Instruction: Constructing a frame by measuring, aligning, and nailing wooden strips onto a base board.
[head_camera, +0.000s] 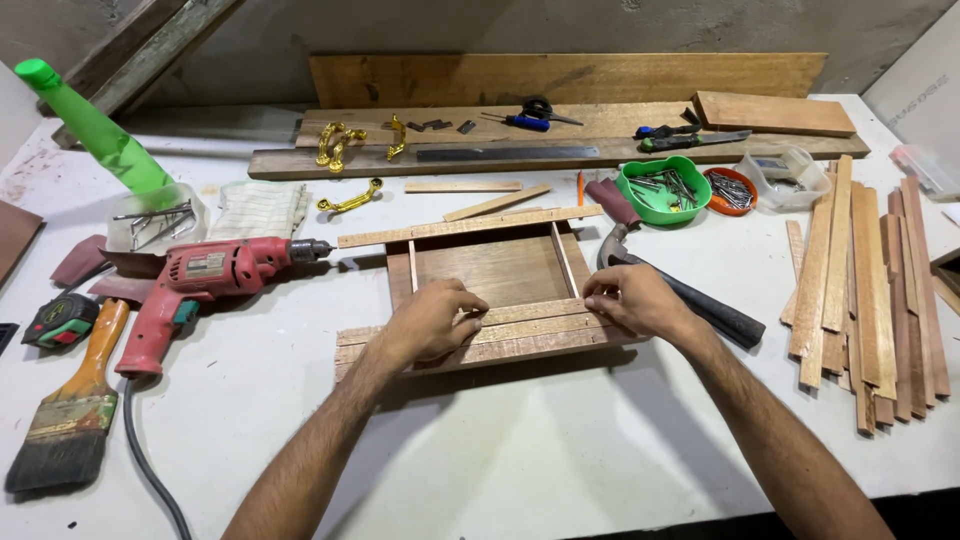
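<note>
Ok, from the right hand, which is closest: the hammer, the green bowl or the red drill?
From the right hand:
1. Hammer, right beside it.
2. Green bowl, farther back.
3. Red drill, far across on the left side.

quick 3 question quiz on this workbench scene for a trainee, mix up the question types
1. True or false: the red electric drill lies on the white table on the side of the person's left hand.
2. Multiple choice: what lies right behind the right hand? A) the wide black-bristled paintbrush B) the black-handled hammer C) the green plastic bottle
3. Fill in: both hands press on the near thin wooden strips of a shallow brown wooden ____.

Key: 1 true; 2 B; 3 tray (frame).
</note>
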